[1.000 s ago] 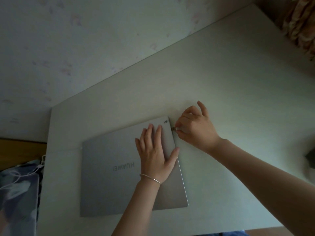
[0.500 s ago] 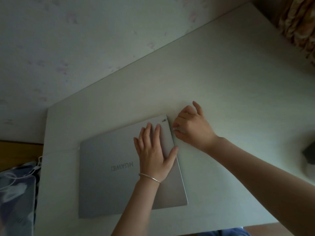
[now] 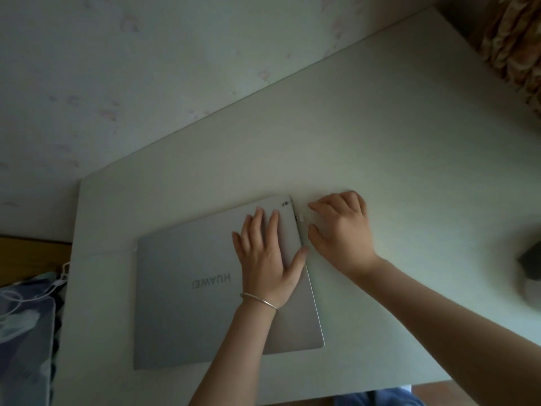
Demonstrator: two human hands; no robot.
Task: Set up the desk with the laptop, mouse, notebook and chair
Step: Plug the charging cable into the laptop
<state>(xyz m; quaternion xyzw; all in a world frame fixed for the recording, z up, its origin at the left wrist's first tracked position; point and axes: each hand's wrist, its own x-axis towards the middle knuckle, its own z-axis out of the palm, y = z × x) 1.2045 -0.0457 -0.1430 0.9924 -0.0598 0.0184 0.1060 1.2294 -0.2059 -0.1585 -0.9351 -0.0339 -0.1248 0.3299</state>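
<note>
A closed silver laptop [image 3: 187, 303] lies on the pale desk [image 3: 380, 136], its lid logo upside down to me. My left hand [image 3: 268, 259] rests flat on the lid near its far right corner, fingers spread, a thin bracelet on the wrist. A small white plug [image 3: 300, 219] sticks out of the laptop's right edge. My right hand [image 3: 342, 230] hovers just right of that plug, fingers apart, touching nothing I can make out. A dark blurred object [image 3: 530, 263] sits at the desk's right edge; whether it is the mouse I cannot tell.
The desk's far edge meets a pale wall. A patterned curtain [image 3: 515, 45] hangs at the top right. Left of the desk lies blue patterned fabric [image 3: 23, 323] with a white cable [image 3: 35, 295] on it, in front of a wooden edge.
My right hand had its fingers pinched on the small plug at the laptop's edge; now they have spread and drawn slightly away from it. My left hand stays on the lid.
</note>
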